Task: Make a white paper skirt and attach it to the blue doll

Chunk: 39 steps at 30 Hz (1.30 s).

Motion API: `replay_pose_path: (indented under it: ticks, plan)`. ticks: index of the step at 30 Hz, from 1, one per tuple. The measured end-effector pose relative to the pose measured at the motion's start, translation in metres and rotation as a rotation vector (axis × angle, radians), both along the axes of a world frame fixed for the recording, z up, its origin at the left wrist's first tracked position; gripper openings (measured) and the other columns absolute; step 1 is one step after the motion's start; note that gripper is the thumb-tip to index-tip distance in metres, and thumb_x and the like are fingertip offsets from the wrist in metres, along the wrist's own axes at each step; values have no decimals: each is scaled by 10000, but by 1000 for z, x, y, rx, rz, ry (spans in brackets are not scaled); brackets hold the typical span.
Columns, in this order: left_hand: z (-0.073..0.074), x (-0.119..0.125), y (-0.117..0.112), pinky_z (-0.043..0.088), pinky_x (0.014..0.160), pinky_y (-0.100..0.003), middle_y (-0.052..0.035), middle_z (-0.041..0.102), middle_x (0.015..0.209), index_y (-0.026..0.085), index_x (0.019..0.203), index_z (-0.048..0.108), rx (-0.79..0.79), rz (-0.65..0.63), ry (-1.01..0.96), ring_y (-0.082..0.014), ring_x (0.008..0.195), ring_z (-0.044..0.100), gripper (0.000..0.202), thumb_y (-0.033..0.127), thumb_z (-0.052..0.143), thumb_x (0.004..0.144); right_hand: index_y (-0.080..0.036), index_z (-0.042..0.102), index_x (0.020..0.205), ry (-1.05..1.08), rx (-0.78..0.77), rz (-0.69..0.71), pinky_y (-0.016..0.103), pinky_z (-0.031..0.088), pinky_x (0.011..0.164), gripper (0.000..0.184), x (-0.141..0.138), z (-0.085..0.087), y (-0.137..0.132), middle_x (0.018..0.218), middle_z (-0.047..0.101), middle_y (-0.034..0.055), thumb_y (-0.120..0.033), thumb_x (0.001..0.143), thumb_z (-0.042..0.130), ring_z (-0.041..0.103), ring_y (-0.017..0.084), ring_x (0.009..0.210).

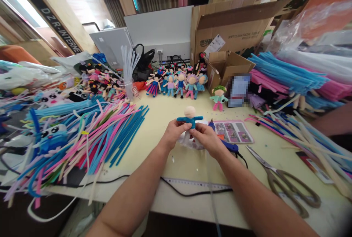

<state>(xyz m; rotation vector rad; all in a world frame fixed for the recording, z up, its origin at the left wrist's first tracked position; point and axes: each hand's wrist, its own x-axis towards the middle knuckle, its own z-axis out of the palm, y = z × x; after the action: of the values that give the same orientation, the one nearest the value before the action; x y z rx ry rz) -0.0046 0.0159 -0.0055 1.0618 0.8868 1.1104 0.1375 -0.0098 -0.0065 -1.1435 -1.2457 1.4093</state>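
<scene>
Both my hands meet at the table's middle and hold a small pipe-cleaner doll (190, 117) upright. The doll has a pale round head and teal arms stretched sideways. My left hand (173, 133) pinches its body from the left. My right hand (208, 139) closes on its lower part from the right. Its lower body is hidden behind my fingers. A blue glue gun (230, 146) lies just behind my right hand.
Heaps of blue and pink pipe cleaners (90, 138) fill the left side, more (291, 76) are stacked at the right. Finished dolls (178, 81) stand in a row at the back, before cardboard boxes (233, 28). Scissors (286, 182), a ruler (198, 183) and a black cable lie near the front edge.
</scene>
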Motion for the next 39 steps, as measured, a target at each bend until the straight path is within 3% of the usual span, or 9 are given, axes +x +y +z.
replay_pose_path:
  ticks: [8, 14, 19, 28, 33, 36, 39]
  plan:
    - [-2, 0, 2, 444, 669, -268, -28, 687, 726, 136, 794, 706, -18, 30, -17, -140, 672, 585, 290, 338, 798, 608, -203, 618, 839, 49, 56, -160, 273, 454, 594, 335, 12, 3, 6, 774, 653, 11, -511, 716, 669, 590, 161, 711]
    - [-3, 1, -1, 393, 634, -259, -16, 656, 713, 135, 794, 690, 6, -29, 95, -128, 646, 545, 358, 395, 814, 581, -209, 629, 790, 32, 143, -222, 280, 439, 559, 299, 13, 2, 6, 607, 565, -29, -482, 687, 694, 532, 149, 604]
    - [-1, 0, 1, 352, 583, -246, 19, 573, 644, 162, 732, 617, 8, 66, 152, -99, 583, 481, 353, 477, 750, 642, -203, 641, 792, 20, 157, -280, 269, 448, 548, 259, 12, 2, 5, 632, 610, -13, -445, 702, 673, 571, 154, 614]
    - [-1, -6, 8, 328, 566, -237, 41, 504, 565, 156, 646, 589, 64, 96, 153, -82, 550, 419, 262, 373, 736, 642, -196, 678, 789, 53, 133, -302, 265, 448, 527, 261, 15, 2, 8, 599, 625, -14, -432, 680, 706, 574, 147, 575]
    - [-2, -20, 20, 311, 507, -211, 39, 508, 553, 168, 610, 518, -33, 260, -16, -70, 502, 416, 312, 404, 719, 646, -203, 679, 787, 129, 121, -328, 258, 437, 520, 255, 23, 4, 9, 610, 627, -15, -439, 695, 708, 555, 134, 564]
    - [-2, -23, 22, 307, 482, -213, 43, 468, 495, 173, 565, 472, -71, 280, -84, -71, 466, 398, 386, 462, 707, 663, -199, 676, 791, 140, 115, -315, 257, 435, 520, 264, 22, 6, 9, 603, 625, -16, -441, 692, 711, 552, 131, 556]
    - [1, -19, 17, 354, 530, -209, 23, 573, 609, 161, 764, 621, -30, 200, -59, -72, 529, 465, 308, 424, 740, 659, -191, 674, 803, 106, 110, -286, 258, 434, 513, 286, 19, 6, 7, 592, 622, -14, -453, 695, 702, 548, 130, 541]
